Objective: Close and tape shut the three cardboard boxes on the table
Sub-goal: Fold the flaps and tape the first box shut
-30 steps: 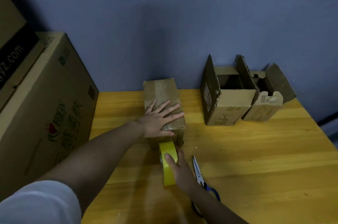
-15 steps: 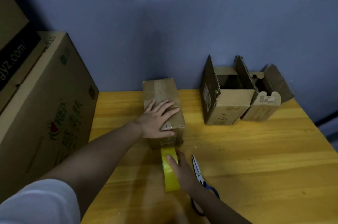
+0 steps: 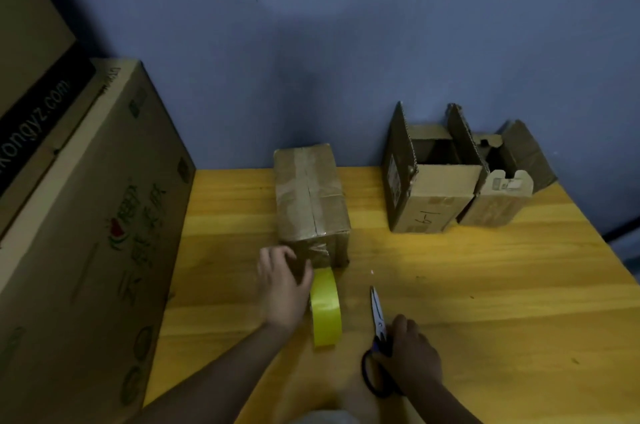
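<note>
A closed cardboard box (image 3: 308, 195) with clear tape along its top seam stands at the back middle of the yellow table (image 3: 485, 302). A yellow tape roll (image 3: 325, 309) stands on edge just in front of it. My left hand (image 3: 282, 281) is at the roll's left side, thumb on the roll and fingers curled against the box's lower front. My right hand (image 3: 412, 351) grips the handles of the blue scissors (image 3: 376, 309), whose blades point toward the box. Two open boxes (image 3: 433, 195) (image 3: 498, 202) stand side by side at the back right, flaps up.
A large printed carton (image 3: 86, 216) leans along the table's left edge, with another carton above it. A blue wall runs behind the table. The table's right edge falls away at the far right.
My left hand came off the box top down to the tape roll at the box's front. My right hand let go of the roll and moved right onto the scissors' handles.
</note>
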The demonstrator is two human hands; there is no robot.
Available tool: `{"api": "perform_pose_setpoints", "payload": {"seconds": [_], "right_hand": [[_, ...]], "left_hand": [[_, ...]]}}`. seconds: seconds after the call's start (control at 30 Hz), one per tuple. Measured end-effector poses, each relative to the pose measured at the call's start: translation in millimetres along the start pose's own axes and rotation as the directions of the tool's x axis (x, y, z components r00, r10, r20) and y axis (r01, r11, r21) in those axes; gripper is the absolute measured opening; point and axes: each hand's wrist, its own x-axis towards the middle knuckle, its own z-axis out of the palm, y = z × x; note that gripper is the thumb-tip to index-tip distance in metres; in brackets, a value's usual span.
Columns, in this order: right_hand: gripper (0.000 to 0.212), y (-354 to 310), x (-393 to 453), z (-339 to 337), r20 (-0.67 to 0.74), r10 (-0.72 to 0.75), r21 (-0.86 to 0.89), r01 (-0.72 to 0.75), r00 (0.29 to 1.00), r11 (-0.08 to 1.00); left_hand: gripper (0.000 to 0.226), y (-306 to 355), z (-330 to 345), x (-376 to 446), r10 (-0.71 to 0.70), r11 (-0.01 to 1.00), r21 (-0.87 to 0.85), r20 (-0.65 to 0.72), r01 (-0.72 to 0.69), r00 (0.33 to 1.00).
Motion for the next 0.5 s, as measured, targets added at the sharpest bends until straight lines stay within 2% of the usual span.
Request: {"api": "perform_pose_setpoints", "payload": {"seconds": [0.03,0.1,0.17,0.23,0.3,0.4,0.5], "right_hand": [[0.058,3,-1,1,-0.002,0.001,-0.012,-0.001,1.000,1.000],[0.061,10,-4,1,0.016,0.002,-0.103,-0.001,1.000,0.995],[0.057,17,-7,1,0.053,0.015,-0.192,-0.004,0.999,0.981],[0.050,20,-7,0,0.071,0.020,-0.229,-0.003,0.997,0.974],[0.047,23,-5,-2,0.085,0.013,-0.207,0.005,0.996,0.978],[0.046,29,-1,-18,0.086,0.005,-0.097,0.003,0.996,0.995],[0.035,42,6,-45,0.017,-0.084,0.045,0.083,0.996,0.996]], "left_hand": [[0.028,-3,4,-4,-0.060,0.998,-0.014,0.018,0.060,0.998],[0.033,-7,15,-10,-0.243,0.959,-0.110,0.166,0.262,0.956],[0.042,-4,22,-10,-0.431,0.843,-0.178,0.338,0.507,0.837],[0.055,3,23,-8,-0.514,0.731,-0.208,0.459,0.650,0.725],[0.061,9,22,-7,-0.537,0.632,-0.228,0.559,0.740,0.631],[0.053,6,24,-10,-0.496,0.471,-0.280,0.700,0.836,0.514],[0.035,2,24,-17,-0.419,0.384,-0.346,0.761,0.856,0.496]]}}
